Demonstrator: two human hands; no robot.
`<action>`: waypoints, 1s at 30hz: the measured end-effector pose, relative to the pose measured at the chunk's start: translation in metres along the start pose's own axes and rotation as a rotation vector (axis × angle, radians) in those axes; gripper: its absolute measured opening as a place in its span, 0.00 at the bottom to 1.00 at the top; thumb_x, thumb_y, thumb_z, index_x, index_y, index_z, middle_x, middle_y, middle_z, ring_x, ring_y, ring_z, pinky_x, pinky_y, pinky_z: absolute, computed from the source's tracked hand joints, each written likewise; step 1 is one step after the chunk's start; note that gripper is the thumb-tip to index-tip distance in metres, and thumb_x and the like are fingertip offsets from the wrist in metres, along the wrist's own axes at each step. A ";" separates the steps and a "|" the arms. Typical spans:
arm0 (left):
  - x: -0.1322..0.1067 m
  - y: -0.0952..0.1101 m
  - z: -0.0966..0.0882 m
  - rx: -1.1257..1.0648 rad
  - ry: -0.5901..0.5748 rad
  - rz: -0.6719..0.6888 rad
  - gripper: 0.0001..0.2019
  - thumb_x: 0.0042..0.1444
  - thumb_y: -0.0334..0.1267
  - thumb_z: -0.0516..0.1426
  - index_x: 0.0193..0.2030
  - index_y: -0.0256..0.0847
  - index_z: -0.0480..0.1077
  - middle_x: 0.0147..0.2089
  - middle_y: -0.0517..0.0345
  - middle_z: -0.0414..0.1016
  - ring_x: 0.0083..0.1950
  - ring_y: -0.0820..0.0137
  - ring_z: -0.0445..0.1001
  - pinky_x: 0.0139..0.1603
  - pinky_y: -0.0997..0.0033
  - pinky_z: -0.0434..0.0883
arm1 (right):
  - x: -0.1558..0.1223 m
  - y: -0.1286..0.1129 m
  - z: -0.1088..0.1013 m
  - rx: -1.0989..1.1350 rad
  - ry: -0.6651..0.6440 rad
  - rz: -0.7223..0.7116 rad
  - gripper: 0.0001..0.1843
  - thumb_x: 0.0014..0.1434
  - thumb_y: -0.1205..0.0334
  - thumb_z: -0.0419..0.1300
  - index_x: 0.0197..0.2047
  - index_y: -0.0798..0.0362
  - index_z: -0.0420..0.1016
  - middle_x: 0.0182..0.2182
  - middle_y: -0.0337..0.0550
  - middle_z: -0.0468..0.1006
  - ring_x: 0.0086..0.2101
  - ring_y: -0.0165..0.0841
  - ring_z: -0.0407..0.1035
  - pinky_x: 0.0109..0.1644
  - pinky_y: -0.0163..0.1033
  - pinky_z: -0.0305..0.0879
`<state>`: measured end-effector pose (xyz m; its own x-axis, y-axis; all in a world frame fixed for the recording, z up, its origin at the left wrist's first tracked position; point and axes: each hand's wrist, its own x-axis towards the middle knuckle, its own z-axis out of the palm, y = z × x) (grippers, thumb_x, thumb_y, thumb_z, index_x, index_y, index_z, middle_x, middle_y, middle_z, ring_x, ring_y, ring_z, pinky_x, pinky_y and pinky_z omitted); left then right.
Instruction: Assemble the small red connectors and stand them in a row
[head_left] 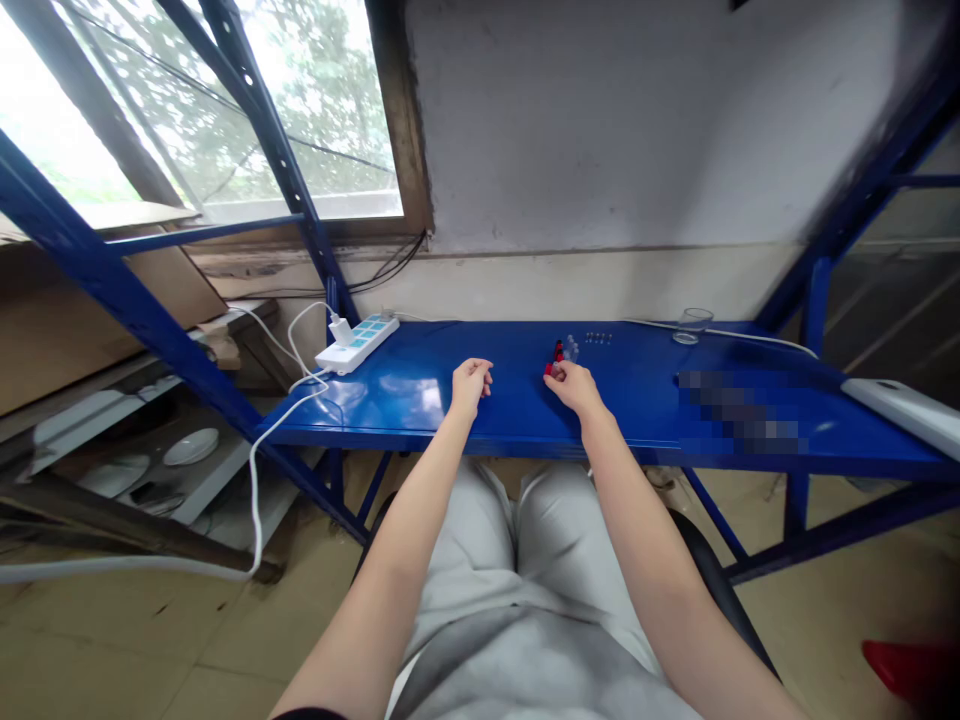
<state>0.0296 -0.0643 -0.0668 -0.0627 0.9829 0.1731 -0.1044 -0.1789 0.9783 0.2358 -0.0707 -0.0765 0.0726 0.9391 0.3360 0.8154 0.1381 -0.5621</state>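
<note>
My left hand [471,384] is held over the front middle of the blue table [510,420], its fingers curled together. Whatever it may hold is hidden or too small to make out. To its right, my right hand [573,386] has thumb and fingers closed at a small red piece [549,369], most of which the fingers cover. Just beyond those fingertips is a red and black item [559,351], too small to name. Beside it sits a cluster of small clear pieces [571,348]. Farther back, several tiny pale pieces [598,338] lie in two short rows.
A white power strip [358,343] with a plug and cable stands at the back left. A clear glass [691,326] is at the back right. A blurred dark object [742,412] lies on the right, near a white device [904,410]. Blue frame posts flank the table.
</note>
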 end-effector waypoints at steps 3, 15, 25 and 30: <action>0.000 0.000 0.000 0.008 0.006 0.007 0.05 0.47 0.34 0.52 0.30 0.35 0.67 0.18 0.66 0.63 0.12 0.81 0.59 0.14 0.79 0.52 | 0.000 0.000 -0.003 -0.060 0.023 0.129 0.09 0.52 0.57 0.55 0.30 0.53 0.69 0.27 0.43 0.74 0.28 0.32 0.67 0.27 0.33 0.54; 0.003 -0.005 0.000 0.034 -0.013 0.006 0.05 0.47 0.35 0.52 0.30 0.36 0.67 0.18 0.66 0.63 0.12 0.81 0.59 0.14 0.80 0.51 | 0.002 -0.004 -0.006 -0.179 0.012 0.286 0.10 0.54 0.57 0.54 0.34 0.53 0.71 0.31 0.46 0.76 0.34 0.36 0.70 0.33 0.36 0.58; 0.003 -0.008 -0.001 0.058 -0.022 0.014 0.06 0.48 0.36 0.53 0.31 0.36 0.67 0.18 0.66 0.64 0.13 0.81 0.60 0.14 0.80 0.52 | 0.003 -0.003 -0.006 -0.208 0.027 0.301 0.10 0.54 0.57 0.54 0.36 0.52 0.72 0.32 0.46 0.76 0.36 0.37 0.70 0.35 0.36 0.59; 0.003 -0.007 -0.001 0.059 -0.026 0.018 0.05 0.48 0.35 0.52 0.30 0.36 0.67 0.18 0.65 0.64 0.13 0.81 0.60 0.14 0.79 0.51 | 0.003 -0.005 -0.008 -0.218 0.000 0.304 0.10 0.55 0.57 0.54 0.36 0.52 0.72 0.33 0.46 0.76 0.37 0.37 0.70 0.36 0.37 0.58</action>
<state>0.0295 -0.0606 -0.0729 -0.0381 0.9805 0.1926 -0.0442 -0.1943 0.9800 0.2363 -0.0714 -0.0668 0.3301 0.9268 0.1790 0.8599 -0.2171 -0.4621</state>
